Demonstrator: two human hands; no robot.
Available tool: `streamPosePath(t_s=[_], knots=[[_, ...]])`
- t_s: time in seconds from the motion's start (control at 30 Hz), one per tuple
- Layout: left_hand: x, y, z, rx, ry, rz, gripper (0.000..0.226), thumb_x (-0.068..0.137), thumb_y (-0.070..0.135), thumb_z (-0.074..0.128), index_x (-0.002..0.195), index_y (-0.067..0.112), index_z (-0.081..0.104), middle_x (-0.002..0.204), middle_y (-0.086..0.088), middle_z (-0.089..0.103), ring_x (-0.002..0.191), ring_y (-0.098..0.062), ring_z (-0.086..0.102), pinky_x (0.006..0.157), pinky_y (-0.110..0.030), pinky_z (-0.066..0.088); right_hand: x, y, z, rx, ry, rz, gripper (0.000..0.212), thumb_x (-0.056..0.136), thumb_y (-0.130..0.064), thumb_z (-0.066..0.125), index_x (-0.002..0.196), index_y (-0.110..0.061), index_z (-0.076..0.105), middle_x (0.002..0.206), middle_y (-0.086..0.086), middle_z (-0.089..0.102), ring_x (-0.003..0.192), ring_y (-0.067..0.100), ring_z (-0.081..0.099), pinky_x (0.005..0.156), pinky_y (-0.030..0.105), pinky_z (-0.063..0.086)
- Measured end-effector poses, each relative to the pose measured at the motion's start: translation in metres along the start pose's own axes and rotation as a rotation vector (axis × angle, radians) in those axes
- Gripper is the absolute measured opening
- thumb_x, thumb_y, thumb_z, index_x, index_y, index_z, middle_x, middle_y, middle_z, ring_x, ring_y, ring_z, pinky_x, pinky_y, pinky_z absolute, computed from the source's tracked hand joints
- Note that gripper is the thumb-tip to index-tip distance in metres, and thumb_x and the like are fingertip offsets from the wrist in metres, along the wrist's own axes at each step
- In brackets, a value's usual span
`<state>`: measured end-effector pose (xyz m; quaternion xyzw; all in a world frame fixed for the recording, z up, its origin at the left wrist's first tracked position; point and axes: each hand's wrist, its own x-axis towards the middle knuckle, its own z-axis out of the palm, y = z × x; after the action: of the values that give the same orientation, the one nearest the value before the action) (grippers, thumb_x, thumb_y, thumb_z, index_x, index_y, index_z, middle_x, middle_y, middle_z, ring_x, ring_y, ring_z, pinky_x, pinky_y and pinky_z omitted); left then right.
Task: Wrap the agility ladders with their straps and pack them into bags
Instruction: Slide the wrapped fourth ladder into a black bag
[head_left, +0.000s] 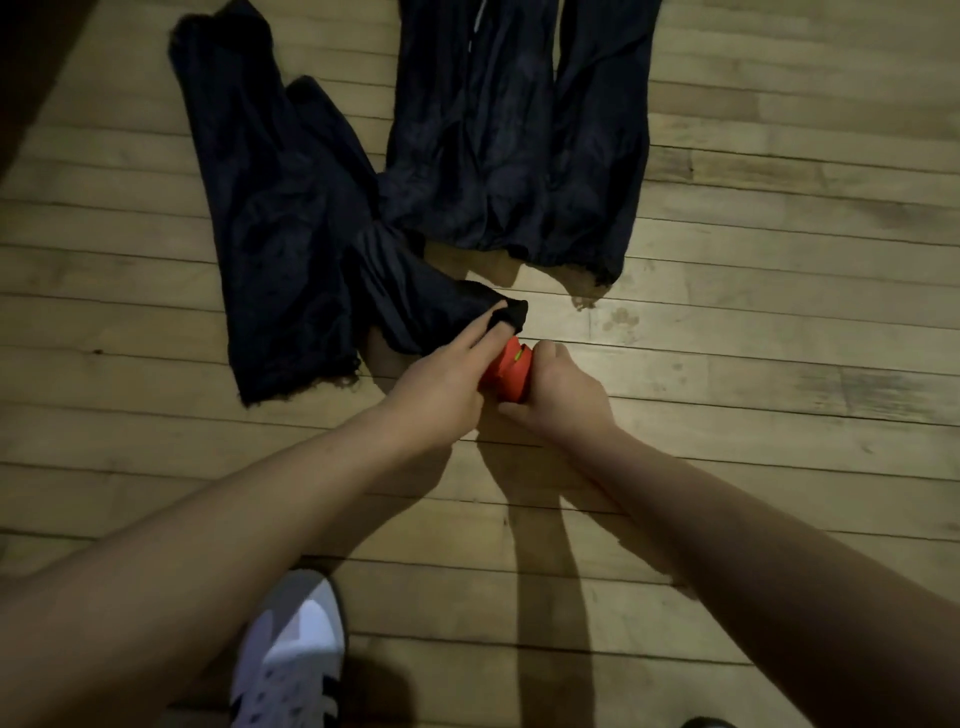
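bags (291, 208): you will find no print or label to read on the dark cloth, on this one or on the ones beside it (514, 156)
ladder bundle (511, 371): the orange bundle between your hands shows a small green-yellow mark, too small and blurred to read as letters
shoe (291, 660): your white shoe carries dark stripes on its side, but no brand name or number you can make out
floor (779, 260): the wooden boards bear no markings or signs
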<state>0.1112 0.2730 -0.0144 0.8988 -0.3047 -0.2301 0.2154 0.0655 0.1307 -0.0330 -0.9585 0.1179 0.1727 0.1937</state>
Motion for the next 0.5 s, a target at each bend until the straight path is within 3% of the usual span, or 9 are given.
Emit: streamPosePath(t_s=[0.07, 0.17, 0.33, 0.4, 0.5], knots=[[-0.004, -0.011, -0.005, -0.01, -0.02, -0.041, 0.083, 0.084, -0.006, 0.047, 0.152, 0.03, 0.014, 0.159, 0.018, -0.003, 0.1, -0.02, 0.051, 0.06, -0.02, 0.035, 0.01, -0.013, 0.004, -0.013, 0.006, -0.022, 0.06, 0.081, -0.039, 0.072, 0.121, -0.007, 0.041, 0.118, 0.01, 0.05, 0.104, 0.028, 0.057, 0.069, 0.033, 0.04], [-0.008, -0.025, -0.009, 0.037, -0.045, -0.09, 0.082, 0.086, -0.004, 0.048, 0.152, 0.029, 0.012, 0.16, 0.014, 0.002, 0.11, -0.023, 0.051, 0.073, -0.028, 0.044, 0.023, -0.032, 0.013, -0.058, 0.021, -0.062, 0.061, 0.082, -0.038, 0.071, 0.124, -0.006, 0.041, 0.12, 0.011, 0.05, 0.112, 0.028, 0.051, 0.078, 0.036, 0.045], [-0.004, -0.037, -0.013, 0.225, 0.077, -0.242, 0.07, 0.086, 0.003, 0.055, 0.145, 0.026, 0.024, 0.157, -0.001, 0.009, 0.122, -0.031, 0.035, 0.084, -0.04, 0.045, 0.023, -0.033, 0.025, -0.141, 0.046, -0.126, 0.065, 0.083, -0.046, 0.067, 0.129, -0.009, 0.04, 0.124, 0.01, 0.051, 0.115, 0.028, 0.049, 0.094, 0.038, 0.04], [-0.004, -0.035, -0.015, 0.222, 0.141, -0.199, 0.055, 0.088, 0.003, 0.054, 0.137, 0.016, 0.036, 0.141, -0.01, 0.029, 0.117, -0.031, 0.042, 0.08, -0.04, 0.045, 0.011, -0.02, 0.027, -0.181, 0.073, -0.139, 0.068, 0.081, -0.053, 0.065, 0.128, -0.011, 0.039, 0.122, 0.007, 0.049, 0.113, 0.026, 0.049, 0.096, 0.037, 0.038], [-0.007, -0.024, -0.011, -0.03, 0.282, -0.164, 0.032, 0.087, -0.004, 0.046, 0.115, 0.01, 0.042, 0.11, -0.009, 0.046, 0.098, -0.029, 0.051, 0.075, -0.041, 0.045, -0.008, 0.005, 0.028, -0.282, 0.073, -0.087, 0.067, 0.081, -0.06, 0.059, 0.123, -0.012, 0.04, 0.118, 0.007, 0.047, 0.11, 0.026, 0.047, 0.093, 0.036, 0.038]])
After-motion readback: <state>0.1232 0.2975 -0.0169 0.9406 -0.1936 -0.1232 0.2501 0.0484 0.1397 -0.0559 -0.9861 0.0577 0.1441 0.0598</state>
